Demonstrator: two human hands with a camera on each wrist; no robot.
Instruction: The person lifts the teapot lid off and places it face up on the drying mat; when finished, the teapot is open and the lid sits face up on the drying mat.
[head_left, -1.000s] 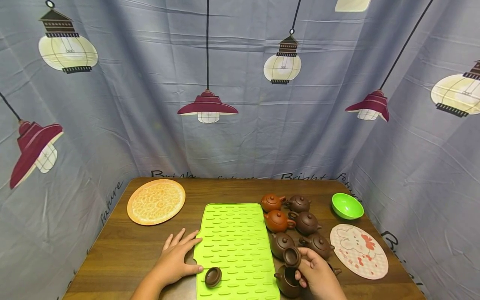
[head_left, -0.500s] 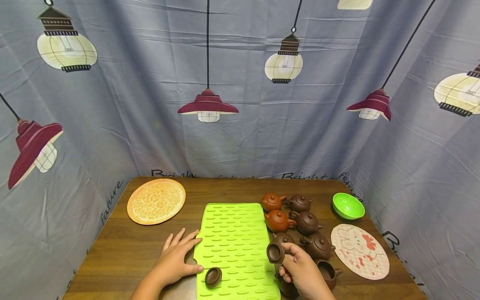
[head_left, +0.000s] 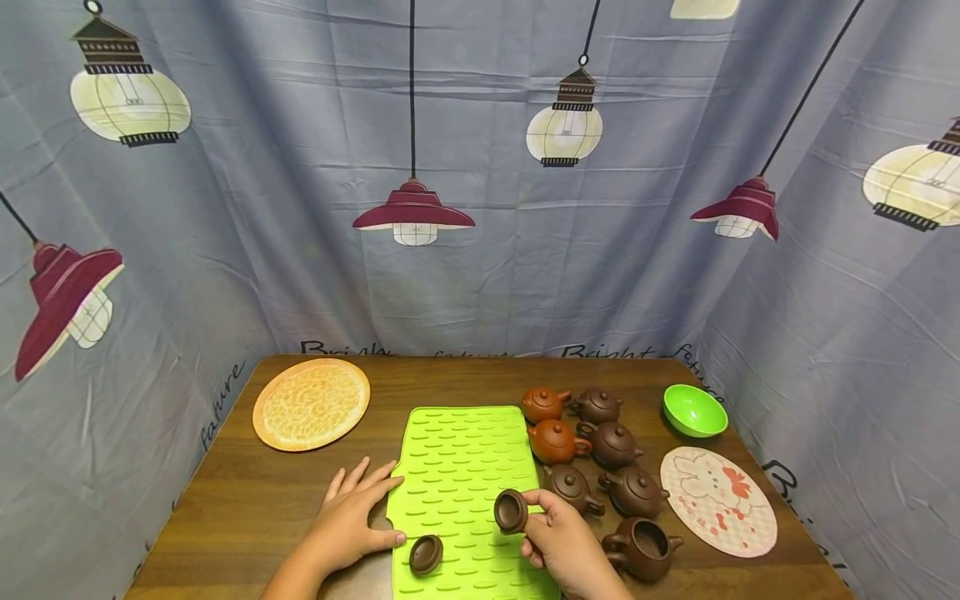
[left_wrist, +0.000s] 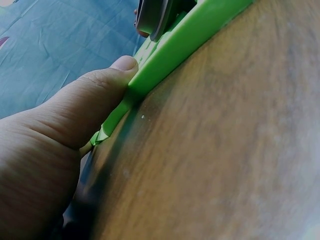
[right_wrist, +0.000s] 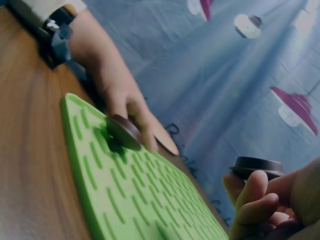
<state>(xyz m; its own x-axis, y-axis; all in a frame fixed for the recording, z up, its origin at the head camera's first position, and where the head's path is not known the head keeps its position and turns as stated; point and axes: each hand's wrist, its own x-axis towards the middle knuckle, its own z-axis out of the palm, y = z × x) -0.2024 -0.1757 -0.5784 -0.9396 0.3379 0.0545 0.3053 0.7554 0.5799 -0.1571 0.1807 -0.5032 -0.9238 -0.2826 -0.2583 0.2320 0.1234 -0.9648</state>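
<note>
My right hand (head_left: 564,540) pinches a dark brown teapot lid (head_left: 511,512) over the green mat (head_left: 468,450), its hollow underside facing the head camera. In the right wrist view the same lid (right_wrist: 257,166) sits between thumb and fingers. A second brown lid (head_left: 426,554) lies tilted on the mat near its front left. My left hand (head_left: 348,521) rests at the mat's left edge with fingers spread, and its thumb (left_wrist: 107,85) touches the rim. A dark teapot (head_left: 643,550) without a lid stands right of the mat, its inside showing.
Several lidded teapots, two reddish (head_left: 555,442) and the others dark brown (head_left: 636,492), stand along the mat's right side. Farther right are a green bowl (head_left: 695,411) and a round rabbit-print placemat (head_left: 718,502). An orange round placemat (head_left: 312,404) lies at the back left.
My right hand has carried the lid leftward from above the front teapots to over the mat. The lidless teapot has come into full view. My left hand has stayed in place.
</note>
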